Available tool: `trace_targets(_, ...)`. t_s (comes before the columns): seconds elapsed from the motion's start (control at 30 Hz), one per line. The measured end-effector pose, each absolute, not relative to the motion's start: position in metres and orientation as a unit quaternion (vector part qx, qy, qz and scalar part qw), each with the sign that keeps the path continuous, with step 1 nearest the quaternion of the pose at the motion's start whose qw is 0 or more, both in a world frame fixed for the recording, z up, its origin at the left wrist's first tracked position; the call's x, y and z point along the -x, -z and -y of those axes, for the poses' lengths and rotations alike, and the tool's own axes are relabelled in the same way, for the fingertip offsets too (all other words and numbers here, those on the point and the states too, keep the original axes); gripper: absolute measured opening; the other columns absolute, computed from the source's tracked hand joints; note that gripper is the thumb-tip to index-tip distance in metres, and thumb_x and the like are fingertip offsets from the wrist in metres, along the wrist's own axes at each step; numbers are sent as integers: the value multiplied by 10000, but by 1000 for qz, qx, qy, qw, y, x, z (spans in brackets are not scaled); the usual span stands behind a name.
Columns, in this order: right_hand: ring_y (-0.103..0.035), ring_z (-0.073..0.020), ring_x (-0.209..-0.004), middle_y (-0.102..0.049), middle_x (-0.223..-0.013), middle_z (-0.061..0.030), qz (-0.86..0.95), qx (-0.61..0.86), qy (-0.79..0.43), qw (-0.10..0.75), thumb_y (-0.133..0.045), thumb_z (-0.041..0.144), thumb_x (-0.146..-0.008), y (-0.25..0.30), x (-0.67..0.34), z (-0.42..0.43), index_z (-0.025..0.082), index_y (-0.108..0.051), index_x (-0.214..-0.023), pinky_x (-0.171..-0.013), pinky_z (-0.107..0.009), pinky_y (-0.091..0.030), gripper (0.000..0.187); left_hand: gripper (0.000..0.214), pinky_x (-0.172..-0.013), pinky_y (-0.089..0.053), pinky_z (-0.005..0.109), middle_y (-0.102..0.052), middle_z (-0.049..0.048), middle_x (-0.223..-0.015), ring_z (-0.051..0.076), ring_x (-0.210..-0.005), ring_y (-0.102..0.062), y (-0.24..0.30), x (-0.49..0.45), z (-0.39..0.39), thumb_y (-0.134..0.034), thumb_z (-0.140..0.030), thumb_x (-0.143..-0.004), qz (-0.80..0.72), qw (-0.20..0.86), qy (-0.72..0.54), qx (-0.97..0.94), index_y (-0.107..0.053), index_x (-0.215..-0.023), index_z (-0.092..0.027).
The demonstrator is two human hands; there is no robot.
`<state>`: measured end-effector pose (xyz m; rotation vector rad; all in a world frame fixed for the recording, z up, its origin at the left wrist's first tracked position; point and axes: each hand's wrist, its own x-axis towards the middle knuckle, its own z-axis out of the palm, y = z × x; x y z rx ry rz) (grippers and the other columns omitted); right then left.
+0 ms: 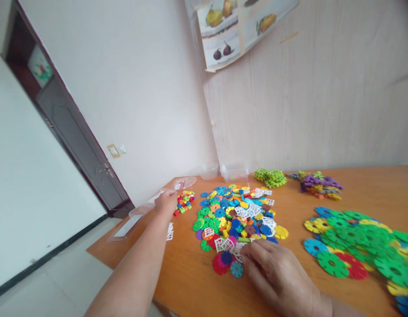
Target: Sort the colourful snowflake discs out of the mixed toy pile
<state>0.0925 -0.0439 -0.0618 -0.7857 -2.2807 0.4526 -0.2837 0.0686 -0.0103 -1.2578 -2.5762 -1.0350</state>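
My left hand is stretched far forward, its fingers closed beside a small heap of colourful little blocks; anything inside the fingers is hidden. My right hand rests at the near edge of a big mixed pile of notched plastic discs. Its thumb and fingers are pressed together next to white lattice window pieces, and what they pinch does not show. In front of those fingertips lie a teal disc and a red disc. More white lattice pieces lie below my left hand.
Larger flower-shaped discs are heaped on the right. Green interlocking pieces and purple ones sit at the back. Clear plastic tubs stand by the wall, with clear lids along the left edge of the wooden table.
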Motion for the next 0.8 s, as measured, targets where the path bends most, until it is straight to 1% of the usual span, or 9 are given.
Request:
trace_targets(0.07,-610,-160,-771,-652,-843,-33,873,305,-176,337,-425,284,-1005,61,-92,44,224,-600,-910,-681,-276,-414,208,283,-718,-510,270,-781,41,-947,224,-907,-699,5,263,-65,-562,-394,-854,810,18,404,424,-748,-986,-227)
trace_targets(0.17,-590,-151,-740,-635,-806,-24,872,312,-173,334,-425,290,-1003,60,-92,45,215,-558,-836,-661,-274,-391,227,312,-689,-526,265,-773,43,-904,197,-834,-698,-2,229,-56,-544,-392,-863,749,-45,462,472,-730,-1001,-183)
trace_targets(0.23,-580,-146,-728,-629,-789,-19,873,313,-172,332,-422,290,-1003,59,-92,45,213,-540,-812,-655,-273,-378,237,309,-696,-533,270,-767,43,-876,201,-837,-697,-3,207,-50,-557,-401,-852,710,-91,459,527,-730,-964,-171)
trace_targets(0.3,-573,-143,-723,-627,-781,-15,872,312,-174,334,-421,290,-1003,59,-92,45,213,-531,-801,-650,-271,-368,242,271,-759,-538,271,-772,54,-952,204,-910,-696,-1,189,-44,-598,-366,-830,663,-151,439,588,-733,-950,-164)
trace_targets(0.4,-570,-139,-722,-629,-781,-9,870,313,-178,337,-425,289,-1003,59,-92,45,216,-532,-803,-648,-265,-357,238,265,-785,-538,273,-768,67,-1018,200,-918,-703,8,168,-40,-625,-290,-808,645,-221,382,624,-723,-1015,-159)
trace_targets(0.47,-568,-135,-718,-629,-777,-5,870,312,-177,339,-425,284,-1002,59,-91,45,218,-534,-804,-648,-261,-352,235,287,-820,-531,271,-758,70,-1063,198,-947,-699,15,160,-41,-630,-290,-812,653,-203,346,643,-720,-1055,-167)
trace_targets(0.6,-548,-126,-692,-617,-753,-1,869,314,-167,343,-427,271,-997,58,-90,46,213,-513,-771,-636,-252,-340,249,312,-934,-489,286,-713,75,-1146,219,-1061,-653,25,154,-41,-666,-288,-783,666,-80,249,699,-741,-1073,-201)
trace_targets(0.7,-543,-124,-690,-613,-753,-5,870,319,-163,338,-434,264,-993,57,-89,46,209,-509,-760,-632,-247,-336,251,351,-957,-475,301,-674,90,-1180,238,-1099,-628,27,151,-38,-681,-307,-775,681,-25,206,702,-738,-1109,-217)
trace_targets(0.8,-546,-125,-691,-618,-755,-11,872,316,-160,337,-440,257,-990,56,-88,47,206,-523,-766,-632,-248,-337,245,341,-962,-468,300,-664,81,-1163,239,-1113,-618,29,149,-35,-676,-322,-789,688,-6,194,700,-733,-1114,-237)
